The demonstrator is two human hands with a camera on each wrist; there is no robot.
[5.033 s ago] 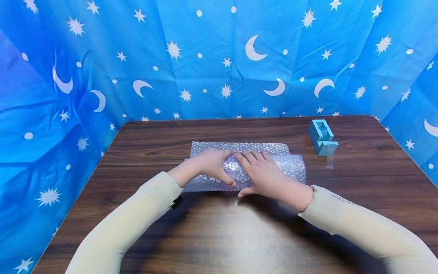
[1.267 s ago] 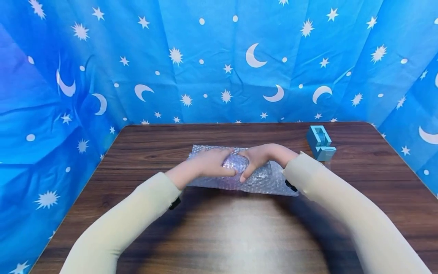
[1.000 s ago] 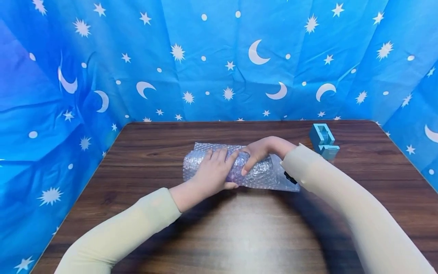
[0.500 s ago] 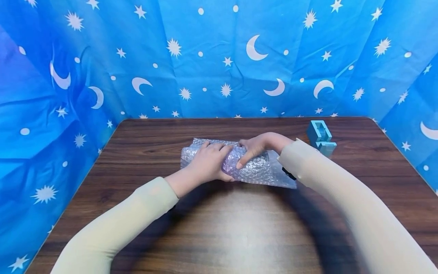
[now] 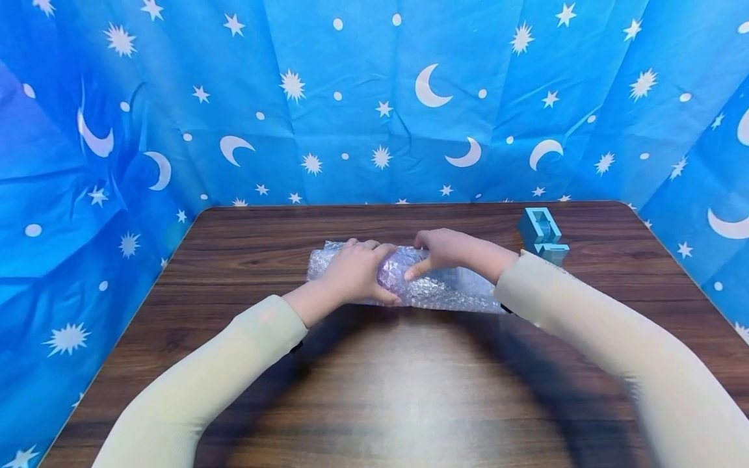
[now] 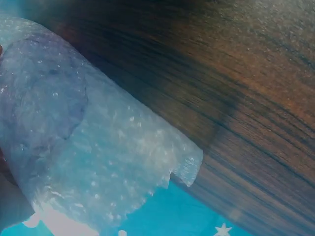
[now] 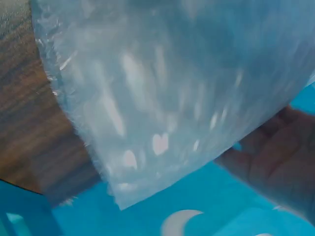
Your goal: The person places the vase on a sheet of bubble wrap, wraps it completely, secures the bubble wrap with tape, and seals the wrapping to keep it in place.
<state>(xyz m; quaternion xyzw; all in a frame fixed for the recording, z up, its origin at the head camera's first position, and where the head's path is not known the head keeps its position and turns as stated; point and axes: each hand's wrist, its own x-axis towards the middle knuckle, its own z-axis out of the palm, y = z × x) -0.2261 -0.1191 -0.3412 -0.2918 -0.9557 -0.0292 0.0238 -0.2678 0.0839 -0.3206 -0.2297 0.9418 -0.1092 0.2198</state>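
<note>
A sheet of clear bubble wrap [image 5: 450, 292] lies rolled across the middle of the table. A purple-tinted, rounded thing [image 6: 44, 93] shows through its layers; its kind is hidden. My left hand [image 5: 354, 274] grips the left part of the roll, thumb at the front and fingers over the top. My right hand [image 5: 447, 250] holds the wrap from behind, right of the purple patch, thumb towards me. In the right wrist view the fingers [image 7: 236, 160] reach behind the sheet's edge, so their tips are hidden.
A light-blue tape dispenser [image 5: 539, 231] stands at the table's back right. The dark wood table [image 5: 374, 390] ends at the back against a blue cloth [image 5: 363, 130] with white moons and stars.
My right hand has gone from lying on top to holding from behind, and has just shifted slightly back. My left hand moved from the roll's back to over its top about a second ago.
</note>
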